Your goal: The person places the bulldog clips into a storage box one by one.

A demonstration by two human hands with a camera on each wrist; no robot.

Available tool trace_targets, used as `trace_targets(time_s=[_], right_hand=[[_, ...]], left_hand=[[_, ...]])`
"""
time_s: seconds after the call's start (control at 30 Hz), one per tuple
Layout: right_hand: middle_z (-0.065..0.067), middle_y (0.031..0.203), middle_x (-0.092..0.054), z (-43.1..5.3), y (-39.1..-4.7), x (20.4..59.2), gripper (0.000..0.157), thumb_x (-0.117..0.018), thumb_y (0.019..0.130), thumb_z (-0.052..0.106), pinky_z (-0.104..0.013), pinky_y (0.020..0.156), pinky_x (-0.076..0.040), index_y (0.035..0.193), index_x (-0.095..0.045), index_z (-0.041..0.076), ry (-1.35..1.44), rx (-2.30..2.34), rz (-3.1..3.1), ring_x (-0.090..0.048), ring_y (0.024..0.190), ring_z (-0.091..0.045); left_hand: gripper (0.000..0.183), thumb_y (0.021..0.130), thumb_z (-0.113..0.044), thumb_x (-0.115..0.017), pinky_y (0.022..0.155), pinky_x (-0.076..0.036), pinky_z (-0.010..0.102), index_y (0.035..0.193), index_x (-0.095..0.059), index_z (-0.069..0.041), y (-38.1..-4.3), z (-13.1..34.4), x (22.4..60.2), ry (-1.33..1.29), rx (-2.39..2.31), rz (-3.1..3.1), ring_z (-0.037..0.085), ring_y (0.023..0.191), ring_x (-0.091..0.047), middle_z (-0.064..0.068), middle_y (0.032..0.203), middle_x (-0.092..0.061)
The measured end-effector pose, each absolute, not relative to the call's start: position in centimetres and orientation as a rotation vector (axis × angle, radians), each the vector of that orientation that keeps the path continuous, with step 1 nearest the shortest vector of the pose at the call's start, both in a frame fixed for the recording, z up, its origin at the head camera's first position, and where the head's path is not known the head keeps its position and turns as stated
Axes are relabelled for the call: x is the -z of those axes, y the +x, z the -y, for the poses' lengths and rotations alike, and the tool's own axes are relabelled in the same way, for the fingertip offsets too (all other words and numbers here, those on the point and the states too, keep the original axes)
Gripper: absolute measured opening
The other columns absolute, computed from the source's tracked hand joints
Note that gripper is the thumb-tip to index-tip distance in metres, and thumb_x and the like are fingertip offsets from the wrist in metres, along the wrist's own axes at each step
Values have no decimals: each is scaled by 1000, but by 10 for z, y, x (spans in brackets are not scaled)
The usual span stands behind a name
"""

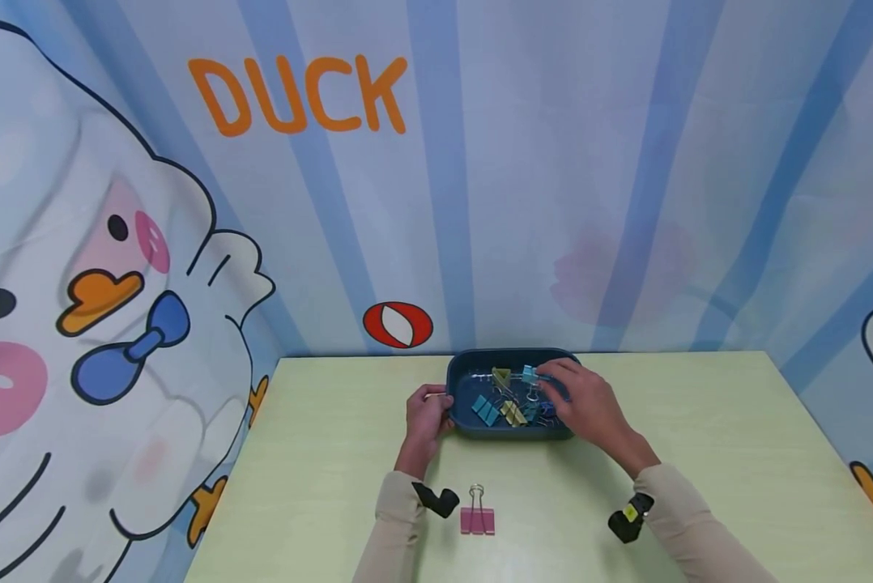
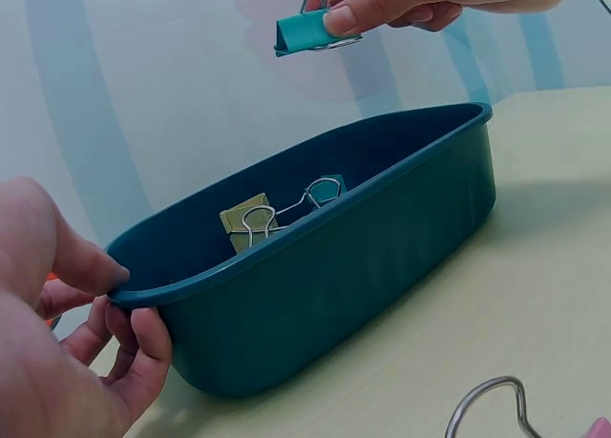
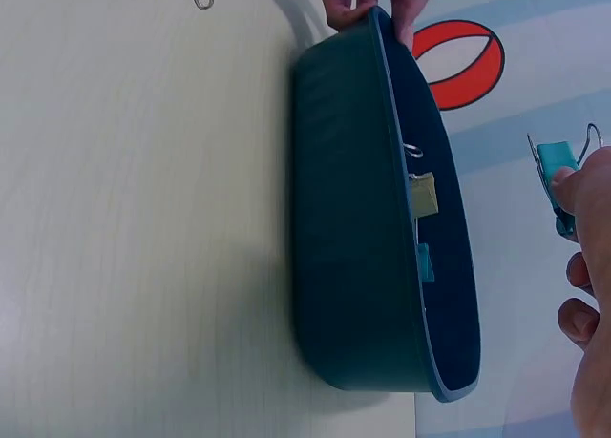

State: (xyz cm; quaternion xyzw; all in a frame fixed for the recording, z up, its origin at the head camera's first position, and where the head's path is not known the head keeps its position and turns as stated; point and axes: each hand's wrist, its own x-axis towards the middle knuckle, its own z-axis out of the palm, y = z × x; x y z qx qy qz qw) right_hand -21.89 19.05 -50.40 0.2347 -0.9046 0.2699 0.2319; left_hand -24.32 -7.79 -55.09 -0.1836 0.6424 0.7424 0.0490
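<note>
A dark teal plastic tray (image 1: 513, 433) stands at the back of the table, with several binder clips inside, among them a yellow one (image 1: 513, 413) and a blue one (image 1: 484, 410). My left hand (image 1: 427, 417) grips the tray's left end, thumb over the rim and fingers outside, as the left wrist view shows. Above the tray, my right hand (image 1: 589, 405) pinches a turquoise binder clip (image 2: 305, 30) between thumb and fingers. That clip is clear of the rim in both wrist views. The tray's near wall hides part of its contents there.
A pink binder clip (image 1: 477, 521) lies on the pale table (image 1: 320, 486) in front of the tray, its wire handles pointing toward the tray. Right behind the table's back edge hangs a blue striped curtain (image 1: 509, 202) with printed ducks.
</note>
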Motion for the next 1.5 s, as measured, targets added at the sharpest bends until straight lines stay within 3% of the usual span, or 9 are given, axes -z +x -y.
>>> trace_targets(time_s=[0.27, 0.73, 0.83, 1.0, 1.1, 1.33, 1.5], right_hand=[[-11, 116, -72, -194, -225, 501, 24, -76, 93, 12, -49, 78, -59, 117, -74, 7, 637, -739, 2467, -72, 95, -28], [-11, 114, -72, -194, -233, 504, 26, -77, 94, 15, -49, 71, -58, 118, -73, 7, 587, -788, 2396, -72, 88, -28], [-14, 124, -68, -194, -233, 502, 41, -79, 93, 22, -51, 73, -58, 130, -69, 8, 578, -792, 2431, -71, 94, -32], [-18, 149, -47, -194, -226, 498, 81, -82, 88, 42, -57, 78, -56, 155, -47, 14, 556, -820, 2615, -66, 110, -40], [-17, 152, -43, -194, -222, 500, 87, -82, 86, 47, -57, 79, -56, 158, -43, 15, 579, -836, 2656, -64, 113, -40], [-15, 149, -48, -189, -209, 508, 81, -83, 85, 46, -50, 73, -58, 153, -50, 16, 677, -846, 2621, -69, 102, -33], [-11, 145, -53, -178, -190, 516, 76, -82, 86, 48, -52, 82, -58, 149, -55, 17, 775, -893, 2608, -68, 109, -31]], left_hand=[[26, 94, -2, -61, 58, -47, 26, 120, -66, 1, -245, 78, 552, -559, -2259, -1953, 17, 63, -54, 15, 93, -63], [28, 95, -3, -61, 57, -47, 25, 122, -65, 1, -245, 78, 553, -574, -2258, -1954, 18, 66, -55, 16, 96, -64], [28, 95, -3, -61, 58, -47, 25, 122, -65, 2, -245, 78, 552, -572, -2261, -1952, 18, 66, -55, 16, 96, -64], [28, 94, -2, -61, 57, -46, 25, 122, -65, 2, -245, 78, 552, -563, -2265, -1950, 18, 66, -55, 15, 95, -64], [28, 94, -2, -62, 57, -46, 25, 122, -65, 2, -245, 78, 553, -561, -2268, -1951, 18, 66, -55, 15, 94, -64], [27, 95, -2, -61, 57, -46, 25, 122, -65, 2, -246, 78, 554, -565, -2259, -1954, 18, 66, -54, 17, 97, -65], [27, 94, -2, -62, 57, -46, 26, 121, -65, 2, -246, 78, 553, -569, -2259, -1959, 17, 64, -54, 16, 94, -64]])
